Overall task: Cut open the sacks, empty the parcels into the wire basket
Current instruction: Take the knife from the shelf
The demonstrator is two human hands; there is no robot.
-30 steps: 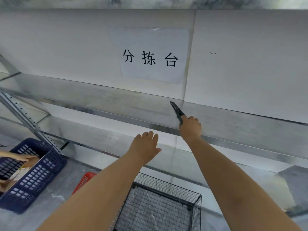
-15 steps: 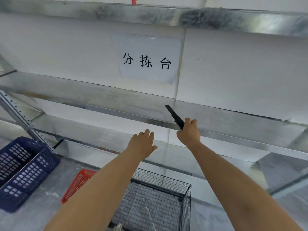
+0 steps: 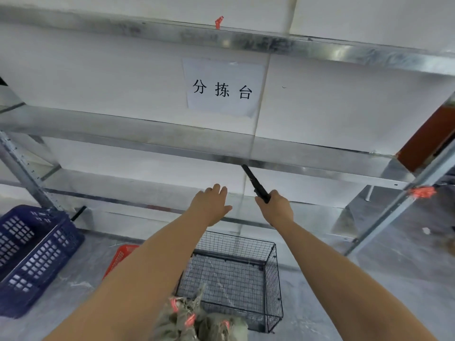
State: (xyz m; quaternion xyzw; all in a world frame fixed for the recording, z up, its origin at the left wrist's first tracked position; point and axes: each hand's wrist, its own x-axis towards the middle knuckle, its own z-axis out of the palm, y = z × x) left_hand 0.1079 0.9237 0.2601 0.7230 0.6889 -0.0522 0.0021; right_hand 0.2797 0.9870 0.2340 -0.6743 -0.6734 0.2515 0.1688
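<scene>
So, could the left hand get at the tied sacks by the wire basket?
Probably yes: the left hand is open and empty, and the sacks lie uncovered just below that arm, by the wire basket; nothing sits between them.

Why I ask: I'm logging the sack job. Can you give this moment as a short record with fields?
left hand: open, holds nothing, raised forward
right hand: grips black cutter, tip up near the metal shelf edge
wire basket: on floor below the hands, no parcels seen inside
sacks: greyish, red ties, bunched at the basket's near corner
other: blue crate on the left, red basket beside it
</scene>
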